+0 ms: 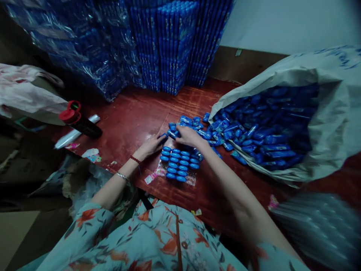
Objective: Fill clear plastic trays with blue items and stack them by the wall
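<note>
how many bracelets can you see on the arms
2, both on the left forearm: a red beaded bracelet nearer the left hand, and a silver-coloured bracelet further up. The right forearm shows none; the sleeves could hide more.

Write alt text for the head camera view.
The left hand and right hand touch small blue packets on a red-brown table, beyond rows of blue pieces. A white sack spills more at right; tall blue stacks stand behind, a red-lidded bottle at left.
</note>
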Demonstrator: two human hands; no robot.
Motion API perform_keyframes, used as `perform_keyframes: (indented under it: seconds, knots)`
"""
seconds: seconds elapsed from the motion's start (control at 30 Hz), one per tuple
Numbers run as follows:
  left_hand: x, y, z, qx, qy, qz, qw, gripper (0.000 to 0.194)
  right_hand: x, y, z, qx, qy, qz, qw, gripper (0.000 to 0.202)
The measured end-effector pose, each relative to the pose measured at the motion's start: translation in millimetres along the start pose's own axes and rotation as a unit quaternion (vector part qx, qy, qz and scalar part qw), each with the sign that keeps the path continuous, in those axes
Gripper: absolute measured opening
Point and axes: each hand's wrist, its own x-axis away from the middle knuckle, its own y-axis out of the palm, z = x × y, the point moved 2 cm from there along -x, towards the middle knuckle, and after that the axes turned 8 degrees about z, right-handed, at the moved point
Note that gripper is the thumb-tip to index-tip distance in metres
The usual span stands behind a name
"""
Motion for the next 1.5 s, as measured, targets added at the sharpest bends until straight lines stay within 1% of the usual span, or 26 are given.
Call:
perform_keyframes:
  seconds: [0.03, 0.07, 0.1, 0.17, 0.2, 0.23, 0.3, 0.37, 0.4, 0.47, 0.53, 0.6, 0.7, 0.8, 0.9, 0.97, 1.03, 1.1, 1.2, 1.27, 1.33, 1.43, 1.5]
  knots:
    - [6, -3.3, -2, 0.026, -0.019, 0.028, 0.999, 0.041, 14, -10, 9, -0.055, 0.014, 0.057, 0.997, 0.036]
    - [15, -7.3, -3, 0.053, -0.042, 0.062, 0.996, 0.037, 32, -20, 18, -0.129, 0.034, 0.118, 0.984, 0.035]
    - [26, -12.0, -5, 0.077, -0.066, 0.100, 0.990, 0.034, 53, -28, 25, -0.205, 0.053, 0.159, 0.964, 0.034]
    - [55, -21.9, -4, 0.102, -0.116, 0.173, 0.973, 0.029, 102, -34, 34, -0.320, 0.104, 0.198, 0.921, 0.029]
    - [71, -26.7, -1, 0.103, -0.142, 0.200, 0.964, 0.027, 126, -32, 35, -0.346, 0.134, 0.199, 0.907, 0.026]
    - [87, -31.0, 5, 0.103, -0.165, 0.216, 0.957, 0.025, 148, -26, 34, -0.359, 0.159, 0.201, 0.898, 0.022]
    - [114, -37.4, 20, 0.109, -0.201, 0.233, 0.945, 0.026, 182, -6, 28, -0.372, 0.198, 0.191, 0.886, 0.018]
    - [130, -39.8, 40, 0.120, -0.208, 0.231, 0.943, 0.026, 200, 21, 19, -0.355, 0.229, 0.186, 0.887, 0.021]
    - [133, -39.1, 49, 0.126, -0.196, 0.227, 0.946, 0.023, 205, 33, 14, -0.339, 0.234, 0.187, 0.892, 0.023]
    - [130, -34.7, 63, 0.135, -0.144, 0.225, 0.954, 0.017, 206, 52, 5, -0.300, 0.222, 0.200, 0.906, 0.030]
    - [122, -26.9, 69, 0.135, -0.075, 0.216, 0.964, 0.020, 204, 62, 0, -0.262, 0.209, 0.233, 0.913, 0.035]
    - [115, -17.6, 69, 0.111, -0.012, 0.191, 0.975, 0.025, 204, 64, -2, -0.239, 0.215, 0.278, 0.905, 0.034]
    - [108, -6.7, 64, 0.043, 0.046, 0.141, 0.988, 0.029, 206, 64, -3, -0.229, 0.207, 0.325, 0.894, 0.024]
    - [103, -6.9, 60, 0.006, 0.090, 0.106, 0.990, 0.030, 207, 69, -4, -0.221, 0.156, 0.354, 0.895, 0.017]
    - [95, -16.6, 60, 0.016, 0.126, 0.082, 0.988, 0.029, 205, 78, -5, -0.202, 0.089, 0.373, 0.901, 0.024]
    - [89, -23.5, 59, 0.027, 0.126, 0.066, 0.989, 0.026, 203, 83, -5, -0.179, 0.036, 0.363, 0.913, 0.031]
    - [86, -27.7, 57, 0.038, 0.116, 0.049, 0.991, 0.025, 201, 82, -4, -0.145, 0.002, 0.342, 0.928, 0.036]
    - [87, -28.7, 54, 0.047, 0.105, 0.037, 0.993, 0.025, 198, 76, -4, -0.099, -0.012, 0.316, 0.944, 0.038]
    - [94, -26.7, 53, 0.050, 0.104, 0.031, 0.993, 0.025, 193, 61, -9, -0.018, -0.032, 0.254, 0.967, 0.038]
    - [98, -25.6, 56, 0.041, 0.111, 0.033, 0.992, 0.026, 189, 52, -14, 0.025, -0.035, 0.210, 0.977, 0.039]
    - [100, -26.2, 61, 0.026, 0.114, 0.036, 0.992, 0.028, 186, 46, -18, 0.057, -0.024, 0.180, 0.982, 0.041]
    - [95, -29.3, 70, 0.000, 0.114, 0.031, 0.993, 0.030, 181, 43, -23, 0.085, -0.008, 0.165, 0.983, 0.044]
    - [91, -29.5, 76, -0.021, 0.126, 0.004, 0.992, 0.031, 178, 43, -26, 0.100, 0.000, 0.164, 0.981, 0.044]
